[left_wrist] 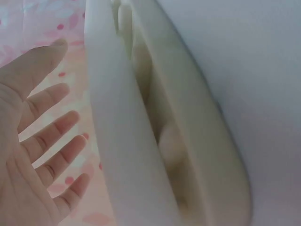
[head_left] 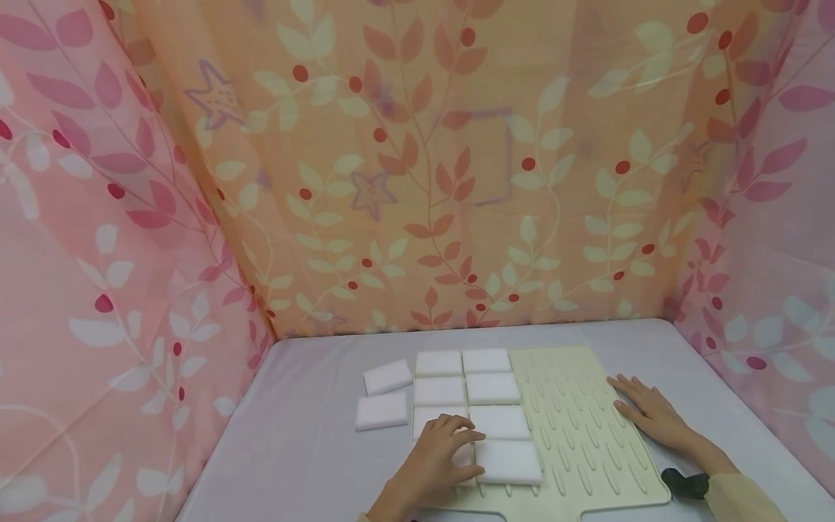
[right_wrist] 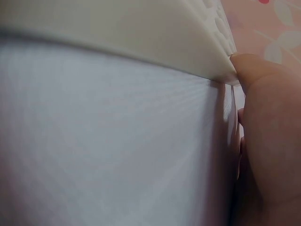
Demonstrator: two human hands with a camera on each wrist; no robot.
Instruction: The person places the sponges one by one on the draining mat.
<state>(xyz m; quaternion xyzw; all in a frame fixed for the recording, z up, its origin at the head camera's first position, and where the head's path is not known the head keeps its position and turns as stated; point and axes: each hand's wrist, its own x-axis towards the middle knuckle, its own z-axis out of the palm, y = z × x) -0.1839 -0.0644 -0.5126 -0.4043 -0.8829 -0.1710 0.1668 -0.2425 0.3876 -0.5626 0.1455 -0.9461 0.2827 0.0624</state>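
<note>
A cream ridged mat lies on the grey table cloth. Several white foam blocks sit in two columns on its left part. My left hand rests over the near blocks of the left column, beside the nearest right-column block. In the left wrist view this hand has its fingers spread and straight next to a white block. My right hand lies flat on the mat's right edge. The right wrist view shows that hand touching the mat's edge.
Two loose white blocks lie on the cloth left of the mat. Leaf-patterned curtains close in the table at the back and both sides. A black wrist strap shows at my right sleeve.
</note>
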